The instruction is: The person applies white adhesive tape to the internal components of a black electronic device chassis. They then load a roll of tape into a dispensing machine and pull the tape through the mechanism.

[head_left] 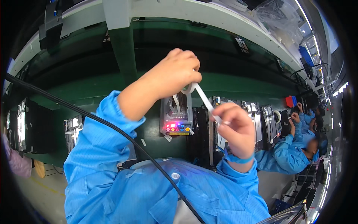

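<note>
A narrow strip of white tape (204, 98) stretches slantwise between my two hands. My left hand (178, 71) is closed above the machine, with the strip and a loose curl of it coming out below the fingers. What lies inside that fist is hidden. Lower and to the right, my right hand (235, 127) pinches the other end of the strip between thumb and fingertips. Beneath my left hand stands a small grey tape-dispensing machine (188, 112) with coloured buttons and lit red figures on its front. A piece of white tape arches up from inside it.
Stacks of dark flat panels (248, 106) stand right of the machine, more panels (72, 132) at left. Small tape scraps (143, 142) lie on the green bench (154, 147). A black cable (112, 128) crosses in front. Co-workers in blue sleeves (285, 153) sit at right.
</note>
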`<state>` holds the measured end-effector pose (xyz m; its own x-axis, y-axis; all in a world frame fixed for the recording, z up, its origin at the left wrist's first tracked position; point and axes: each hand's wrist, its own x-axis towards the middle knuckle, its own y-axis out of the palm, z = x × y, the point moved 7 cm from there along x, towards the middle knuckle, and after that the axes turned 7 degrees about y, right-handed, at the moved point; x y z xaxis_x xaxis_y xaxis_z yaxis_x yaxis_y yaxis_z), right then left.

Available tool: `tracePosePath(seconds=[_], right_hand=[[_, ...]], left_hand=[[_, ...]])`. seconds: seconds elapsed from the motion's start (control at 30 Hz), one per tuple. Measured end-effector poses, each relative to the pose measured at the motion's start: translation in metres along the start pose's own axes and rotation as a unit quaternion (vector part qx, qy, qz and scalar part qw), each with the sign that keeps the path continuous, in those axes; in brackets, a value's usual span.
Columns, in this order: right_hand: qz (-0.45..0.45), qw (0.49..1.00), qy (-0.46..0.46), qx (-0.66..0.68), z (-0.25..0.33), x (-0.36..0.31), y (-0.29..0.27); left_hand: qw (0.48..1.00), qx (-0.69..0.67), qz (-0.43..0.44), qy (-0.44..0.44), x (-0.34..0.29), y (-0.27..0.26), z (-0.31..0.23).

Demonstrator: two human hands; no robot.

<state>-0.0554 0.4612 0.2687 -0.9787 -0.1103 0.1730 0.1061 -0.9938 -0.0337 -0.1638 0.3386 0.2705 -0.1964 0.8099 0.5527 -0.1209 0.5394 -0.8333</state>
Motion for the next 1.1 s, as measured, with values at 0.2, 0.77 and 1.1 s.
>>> tracePosePath(seconds=[0.2, 0.77, 1.1], right_hand=[[-0.035, 0.996, 0.082, -0.025, -0.083, 0.015, -0.008], [-0.025, 0.986, 0.167, 0.006, -0.125, 0.021, -0.012], [-0.007, 0.984, 0.176, 0.034, -0.139, 0.022, -0.011]], left_hand=[[0.995, -0.053, 0.083, -0.009, -0.010, 0.098, 0.039], [0.979, -0.145, 0.131, -0.052, -0.036, 0.141, 0.056], [0.968, -0.155, 0.157, -0.120, -0.061, 0.128, 0.053]])
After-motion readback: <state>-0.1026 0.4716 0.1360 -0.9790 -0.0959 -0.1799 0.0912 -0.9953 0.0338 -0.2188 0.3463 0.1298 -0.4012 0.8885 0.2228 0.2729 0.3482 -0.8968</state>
